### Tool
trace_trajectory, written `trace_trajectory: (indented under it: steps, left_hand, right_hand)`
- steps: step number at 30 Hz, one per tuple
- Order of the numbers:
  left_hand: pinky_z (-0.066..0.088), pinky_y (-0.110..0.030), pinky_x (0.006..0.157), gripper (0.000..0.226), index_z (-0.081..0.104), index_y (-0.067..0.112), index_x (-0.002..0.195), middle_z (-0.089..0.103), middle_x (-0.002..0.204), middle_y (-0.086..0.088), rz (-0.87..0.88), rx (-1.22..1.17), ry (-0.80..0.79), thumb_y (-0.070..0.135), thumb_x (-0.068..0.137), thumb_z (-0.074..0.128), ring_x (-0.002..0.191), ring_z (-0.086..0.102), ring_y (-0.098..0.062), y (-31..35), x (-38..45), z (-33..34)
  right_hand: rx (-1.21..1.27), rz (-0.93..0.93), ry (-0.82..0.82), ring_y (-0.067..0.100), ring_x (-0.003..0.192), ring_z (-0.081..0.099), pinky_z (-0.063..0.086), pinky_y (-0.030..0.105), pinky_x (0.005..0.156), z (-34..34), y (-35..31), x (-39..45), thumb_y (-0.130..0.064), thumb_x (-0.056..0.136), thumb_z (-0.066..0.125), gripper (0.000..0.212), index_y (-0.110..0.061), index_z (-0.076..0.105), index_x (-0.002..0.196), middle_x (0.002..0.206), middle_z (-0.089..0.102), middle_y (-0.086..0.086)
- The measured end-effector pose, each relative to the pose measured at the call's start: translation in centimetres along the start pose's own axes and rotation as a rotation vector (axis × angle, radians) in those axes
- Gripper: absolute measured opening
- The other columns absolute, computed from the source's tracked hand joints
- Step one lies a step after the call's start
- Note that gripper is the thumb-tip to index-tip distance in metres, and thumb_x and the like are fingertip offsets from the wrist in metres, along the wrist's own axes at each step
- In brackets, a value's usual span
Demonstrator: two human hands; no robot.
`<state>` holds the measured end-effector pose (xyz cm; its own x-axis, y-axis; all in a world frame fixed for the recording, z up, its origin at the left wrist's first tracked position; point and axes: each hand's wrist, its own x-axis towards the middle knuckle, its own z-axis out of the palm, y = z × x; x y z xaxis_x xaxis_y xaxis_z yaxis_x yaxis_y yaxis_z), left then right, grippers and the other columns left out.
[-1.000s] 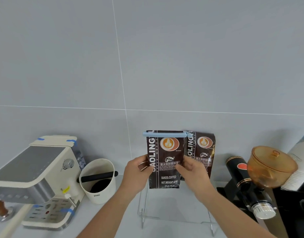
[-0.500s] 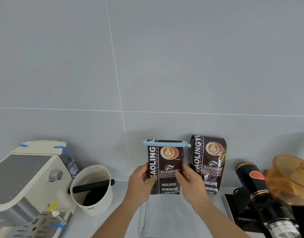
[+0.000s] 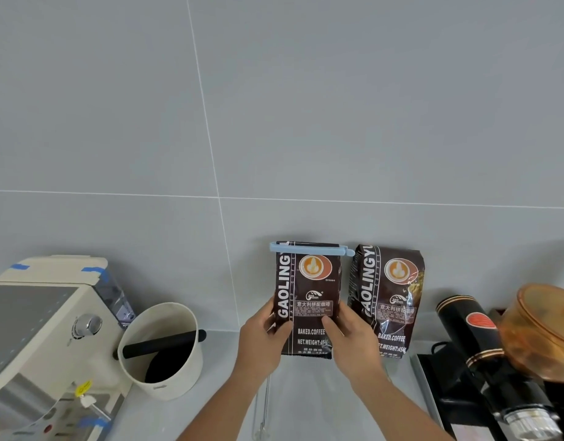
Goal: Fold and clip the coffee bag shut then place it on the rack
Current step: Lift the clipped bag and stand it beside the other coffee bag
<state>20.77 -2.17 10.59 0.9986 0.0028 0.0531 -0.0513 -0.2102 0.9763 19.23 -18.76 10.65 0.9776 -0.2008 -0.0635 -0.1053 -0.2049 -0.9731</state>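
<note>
A dark brown coffee bag stands upright near the grey wall, its folded top held shut by a light blue clip. My left hand grips its left edge and my right hand grips its lower right side. The bag's bottom edge rests at the top of a clear acrylic rack, which is barely visible below my wrists. A second, unclipped coffee bag stands just to the right on the same level.
A cream espresso machine fills the lower left. Beside it stands a white knock box with a black bar. At the right are a black grinder and an amber lidded hopper.
The view has shifted left and down a little. The clipped bag stays upright in both hands, now clearly apart from the second bag instead of overlapping it.
</note>
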Motion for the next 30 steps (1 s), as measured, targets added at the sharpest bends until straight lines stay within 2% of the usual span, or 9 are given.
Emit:
trace_trajectory:
  steps: [2, 4, 12, 14, 17, 19, 22, 26, 30]
  left_hand:
    - [0.057, -0.016, 0.073, 0.048, 0.056, 0.031, 0.129, 0.071, 0.111, 0.014, 0.004, 0.015, 0.005, 0.009, 0.087, 0.065, 0.098, 0.067, 0.001, 0.0, 0.2, 0.1]
    - [0.057, -0.016, 0.072, 0.046, 0.057, 0.032, 0.128, 0.071, 0.11, 0.016, 0.008, 0.02, 0.015, 0.011, 0.087, 0.065, 0.096, 0.066, 0.004, -0.1, 0.4, 0.1]
    - [0.058, -0.02, 0.075, 0.041, 0.061, 0.033, 0.12, 0.072, 0.104, 0.019, -0.006, 0.017, 0.058, 0.01, 0.085, 0.067, 0.09, 0.067, 0.007, -0.3, 1.2, 0.3]
    - [0.059, -0.025, 0.076, 0.042, 0.062, 0.034, 0.119, 0.072, 0.105, 0.018, -0.026, 0.004, 0.064, 0.011, 0.085, 0.068, 0.09, 0.067, 0.007, -0.4, 1.4, 0.4]
    - [0.058, -0.022, 0.076, 0.043, 0.062, 0.034, 0.119, 0.07, 0.103, 0.022, -0.042, 0.004, 0.069, 0.01, 0.084, 0.068, 0.09, 0.066, 0.008, -0.4, 1.5, 0.4]
    - [0.057, -0.021, 0.076, 0.041, 0.062, 0.031, 0.12, 0.069, 0.102, 0.022, -0.057, 0.009, 0.073, 0.011, 0.084, 0.07, 0.09, 0.067, 0.004, -0.4, 1.6, 0.4]
    - [0.056, -0.019, 0.074, 0.036, 0.064, 0.023, 0.117, 0.068, 0.097, 0.019, -0.1, 0.017, 0.081, 0.014, 0.083, 0.072, 0.092, 0.066, -0.001, -0.3, 1.8, 0.2]
    - [0.059, -0.028, 0.077, 0.033, 0.067, 0.021, 0.113, 0.071, 0.1, 0.008, -0.125, 0.064, 0.093, 0.02, 0.081, 0.074, 0.093, 0.068, -0.012, -0.1, 1.9, 0.2]
    - [0.05, -0.013, 0.062, 0.021, 0.068, 0.023, 0.1, 0.07, 0.09, 0.009, -0.14, 0.13, 0.112, 0.022, 0.08, 0.075, 0.08, 0.068, -0.005, 0.4, 1.8, 0.1]
  right_hand:
    - [-0.021, 0.009, 0.015, -0.002, 0.098, 0.067, 0.057, 0.024, 0.08, 0.0, -0.4, 0.1, -0.02, 0.093, 0.059, 0.039, -0.046, 0.058, 0.121, 0.104, 0.073, -0.021]
    - [-0.049, 0.003, 0.032, -0.003, 0.093, 0.068, 0.054, 0.019, 0.076, 0.0, -0.6, 0.3, -0.02, 0.093, 0.059, 0.039, -0.046, 0.058, 0.122, 0.101, 0.073, -0.022]
    - [-0.101, 0.001, 0.051, 0.0, 0.089, 0.069, 0.057, 0.029, 0.081, 0.6, -0.7, 1.3, -0.021, 0.093, 0.056, 0.038, -0.044, 0.056, 0.124, 0.098, 0.074, -0.017]
    - [-0.093, 0.001, 0.049, -0.001, 0.088, 0.068, 0.056, 0.025, 0.078, 0.7, -0.7, 1.4, -0.019, 0.093, 0.056, 0.039, -0.045, 0.057, 0.122, 0.098, 0.073, -0.018]
    - [-0.096, -0.002, 0.042, -0.002, 0.092, 0.067, 0.054, 0.024, 0.08, 0.6, -0.8, 1.4, -0.017, 0.093, 0.056, 0.039, -0.042, 0.058, 0.122, 0.099, 0.072, -0.019]
    - [-0.104, -0.002, 0.043, -0.002, 0.093, 0.065, 0.053, 0.027, 0.085, 0.5, -0.8, 1.5, -0.017, 0.092, 0.057, 0.038, -0.04, 0.058, 0.122, 0.099, 0.07, -0.021]
    - [-0.111, 0.003, 0.044, -0.001, 0.093, 0.065, 0.052, 0.027, 0.083, 0.4, -1.0, 1.4, -0.017, 0.092, 0.057, 0.036, -0.038, 0.058, 0.122, 0.099, 0.07, -0.02]
    - [-0.112, 0.018, 0.041, 0.007, 0.092, 0.068, 0.055, 0.027, 0.078, 0.5, -1.2, 1.4, -0.019, 0.092, 0.056, 0.036, -0.039, 0.058, 0.121, 0.101, 0.073, -0.012]
    - [-0.121, 0.029, 0.028, 0.008, 0.088, 0.068, 0.052, 0.024, 0.073, 0.2, -1.5, 1.4, -0.014, 0.091, 0.055, 0.038, -0.039, 0.061, 0.119, 0.097, 0.073, -0.012]
